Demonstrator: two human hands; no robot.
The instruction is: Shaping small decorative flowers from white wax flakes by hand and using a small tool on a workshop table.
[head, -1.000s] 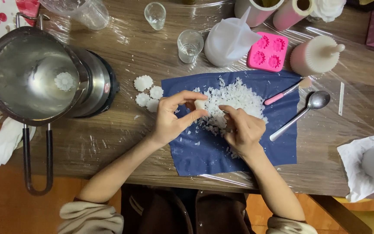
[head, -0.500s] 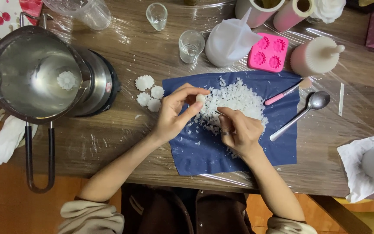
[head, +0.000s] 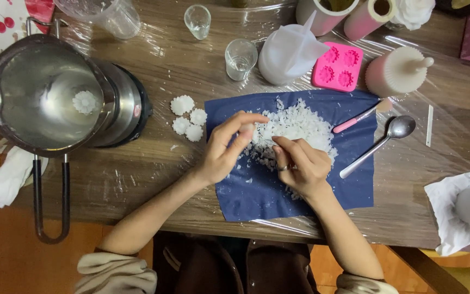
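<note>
A pile of white wax flakes [head: 300,128] lies on a dark blue cloth [head: 257,196] on the plastic-covered wooden table [head: 153,169]. My left hand [head: 225,149] pinches a small white wax piece [head: 246,129] between thumb and fingertips at the pile's left edge. My right hand [head: 300,163] rests on the flakes just right of it, fingers curled, a ring on one finger; whether it holds anything is hidden. Several white flower-shaped wax pieces [head: 187,122] sit left of the cloth.
A steel pitcher [head: 44,98] with a long handle holds one wax flower at the left. Behind the cloth stand two small glasses [head: 240,57], a white funnel [head: 289,51], a pink flower mould [head: 337,69] and a pink bottle [head: 395,71]. A spoon [head: 379,144] and pink tool [head: 357,118] lie right.
My left fingers have shifted slightly on the white piece. My right hand has moved a little closer to the left. Nothing else has moved.
</note>
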